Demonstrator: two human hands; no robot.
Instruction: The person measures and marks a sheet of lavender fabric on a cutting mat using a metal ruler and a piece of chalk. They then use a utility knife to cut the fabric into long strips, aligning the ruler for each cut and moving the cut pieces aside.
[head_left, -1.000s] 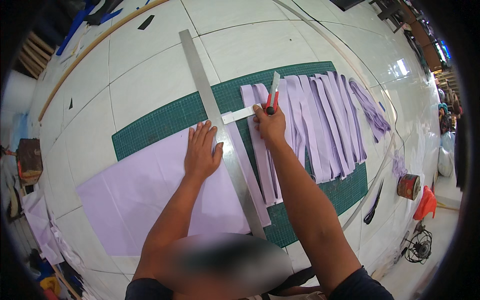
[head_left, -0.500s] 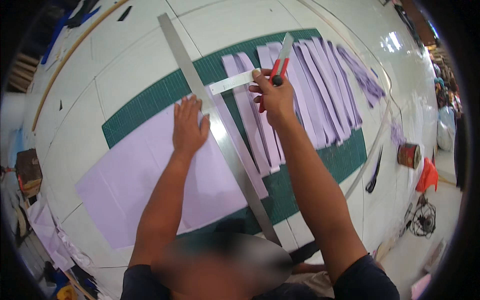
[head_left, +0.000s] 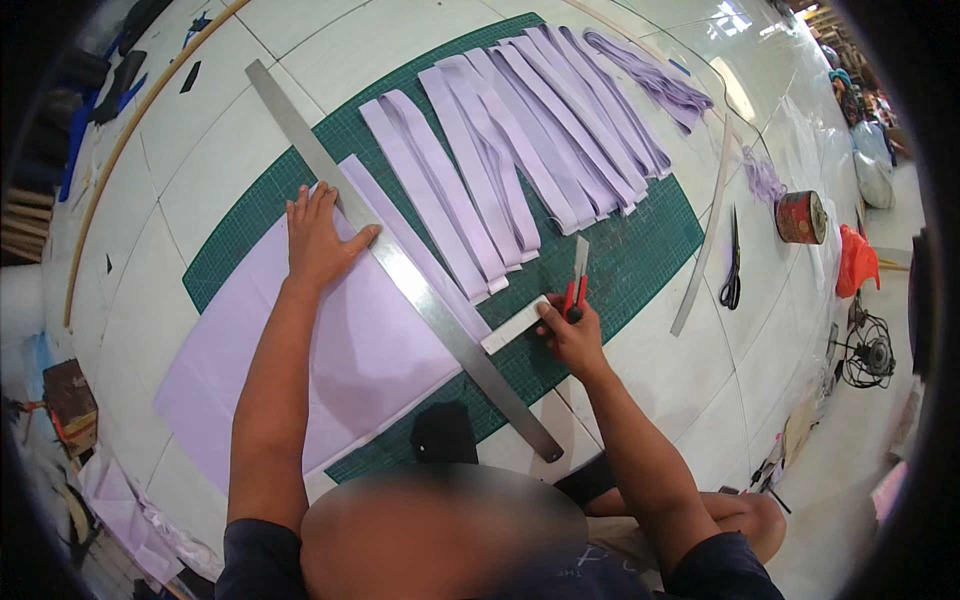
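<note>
A folded lilac cloth (head_left: 350,340) lies on a green cutting mat (head_left: 650,245), with a long metal ruler (head_left: 415,290) laid slantwise across it. My left hand (head_left: 325,232) rests flat with spread fingers on the cloth, thumb on the ruler. In my right hand (head_left: 573,335) are a short pale ruler (head_left: 515,325) and a red-handled utility knife (head_left: 577,290), its blade pointing away from me. The short ruler's tip reaches the near end of the narrow cloth margin (head_left: 410,240) beyond the long ruler. Lilac cloth strips (head_left: 440,195) lie on the mat's far side.
Black scissors (head_left: 733,260), a thin pale strip (head_left: 703,235) and a red tin (head_left: 800,217) sit on the tiles at right. Farther right is a red plastic bag (head_left: 857,262). A long curved stick (head_left: 130,130) lies at left. A dark item (head_left: 443,432) is at the mat's near edge.
My right hand has come toward me with the knife and short ruler, from the cloth margin's far end to its near end. My left hand stays at the ruler; the view has shifted.
</note>
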